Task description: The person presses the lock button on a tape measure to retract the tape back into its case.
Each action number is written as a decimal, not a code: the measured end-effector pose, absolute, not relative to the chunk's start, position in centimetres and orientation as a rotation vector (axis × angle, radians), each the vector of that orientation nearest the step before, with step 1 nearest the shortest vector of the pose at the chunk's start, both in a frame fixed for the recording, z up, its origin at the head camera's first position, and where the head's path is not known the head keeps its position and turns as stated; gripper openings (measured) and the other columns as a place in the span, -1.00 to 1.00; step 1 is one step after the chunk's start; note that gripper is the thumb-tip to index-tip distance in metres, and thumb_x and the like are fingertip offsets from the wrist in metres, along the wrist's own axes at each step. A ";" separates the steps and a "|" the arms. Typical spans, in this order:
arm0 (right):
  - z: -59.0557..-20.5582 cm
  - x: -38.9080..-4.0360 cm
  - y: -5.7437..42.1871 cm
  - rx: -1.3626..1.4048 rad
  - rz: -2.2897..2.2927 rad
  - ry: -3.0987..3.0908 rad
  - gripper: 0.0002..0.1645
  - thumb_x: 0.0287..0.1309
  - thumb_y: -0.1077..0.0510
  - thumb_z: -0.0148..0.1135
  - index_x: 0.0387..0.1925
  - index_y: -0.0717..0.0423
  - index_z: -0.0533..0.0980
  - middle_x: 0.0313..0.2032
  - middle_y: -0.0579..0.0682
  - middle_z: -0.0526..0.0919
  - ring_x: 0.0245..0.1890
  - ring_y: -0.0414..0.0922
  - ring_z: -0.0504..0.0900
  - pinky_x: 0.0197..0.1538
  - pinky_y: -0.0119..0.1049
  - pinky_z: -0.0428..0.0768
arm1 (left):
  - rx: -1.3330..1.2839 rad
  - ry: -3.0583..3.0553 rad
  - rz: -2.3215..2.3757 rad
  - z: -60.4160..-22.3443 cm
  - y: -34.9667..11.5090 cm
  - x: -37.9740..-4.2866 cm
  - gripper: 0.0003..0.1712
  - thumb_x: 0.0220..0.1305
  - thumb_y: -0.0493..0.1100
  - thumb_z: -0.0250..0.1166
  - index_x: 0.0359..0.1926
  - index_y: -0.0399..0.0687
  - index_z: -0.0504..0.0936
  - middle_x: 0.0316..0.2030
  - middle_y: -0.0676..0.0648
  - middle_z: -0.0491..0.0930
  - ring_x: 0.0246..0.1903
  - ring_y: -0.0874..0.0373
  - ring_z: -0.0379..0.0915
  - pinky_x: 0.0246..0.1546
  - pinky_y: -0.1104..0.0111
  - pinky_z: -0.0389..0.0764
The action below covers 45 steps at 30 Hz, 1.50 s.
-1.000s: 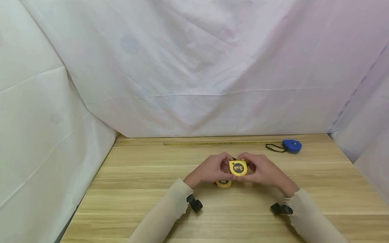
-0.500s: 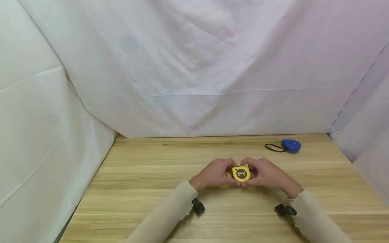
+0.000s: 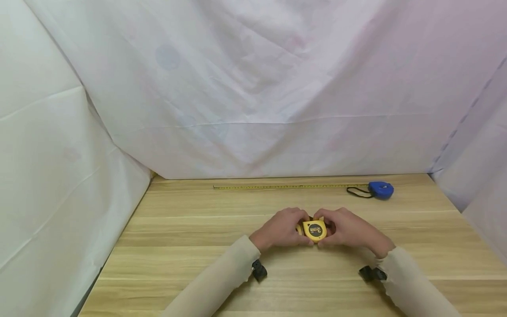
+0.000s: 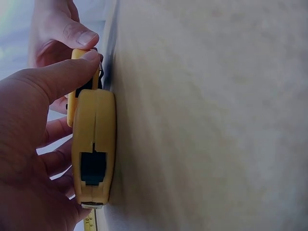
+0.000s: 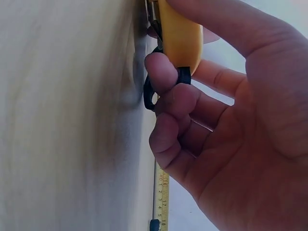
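Both hands hold a yellow tape measure (image 3: 315, 231) marked 3 from either side, low over the wooden table. My left hand (image 3: 282, 227) pinches its left side, the thumb pressing the near edge. From the right, my right hand (image 3: 350, 229) grips it with thumb and curled fingers, and its black wrist strap (image 5: 148, 94) hangs by those fingers. A second yellow tape measure (image 4: 94, 139) lies on the table within the curve of the left hand, close beside the held one. In the head view the left hand mostly hides it.
A blue tape measure (image 3: 381, 190) with a black strap lies at the back right. Its yellow blade (image 3: 285, 187) runs left across the back of the wooden table (image 3: 178, 264). White cloth (image 3: 253, 88) hangs behind and at the sides.
Both hands have brought the held tape measure toward me and slightly right. The left hand now covers most of the second yellow tape measure, which showed below it earlier.
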State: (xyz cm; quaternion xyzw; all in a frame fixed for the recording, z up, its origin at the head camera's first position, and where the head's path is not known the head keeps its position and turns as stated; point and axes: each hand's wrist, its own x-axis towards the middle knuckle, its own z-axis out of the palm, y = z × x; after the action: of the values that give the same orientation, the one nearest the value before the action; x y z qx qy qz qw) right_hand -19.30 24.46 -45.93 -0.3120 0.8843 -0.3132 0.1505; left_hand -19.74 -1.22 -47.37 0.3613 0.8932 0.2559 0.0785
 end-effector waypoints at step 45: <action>-46.1 -20.0 26.4 -0.765 -0.984 2.753 -0.60 0.53 -0.17 0.40 0.15 -0.01 0.71 -0.06 -0.21 0.72 -0.17 -0.23 0.64 -0.14 -0.21 0.65 | 0.943 2.586 0.911 -46.1 -5.1 -20.5 -0.39 0.44 0.31 0.42 0.27 0.04 0.70 0.14 0.11 0.65 0.11 0.25 0.59 0.13 0.33 0.62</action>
State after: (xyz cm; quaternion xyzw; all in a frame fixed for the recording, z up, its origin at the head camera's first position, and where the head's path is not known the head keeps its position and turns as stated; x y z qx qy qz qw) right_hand -20.04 26.37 -46.05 -0.2526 0.9094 -0.3251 0.0600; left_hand -20.53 -5.14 -46.14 0.3228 0.8855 0.3118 0.1209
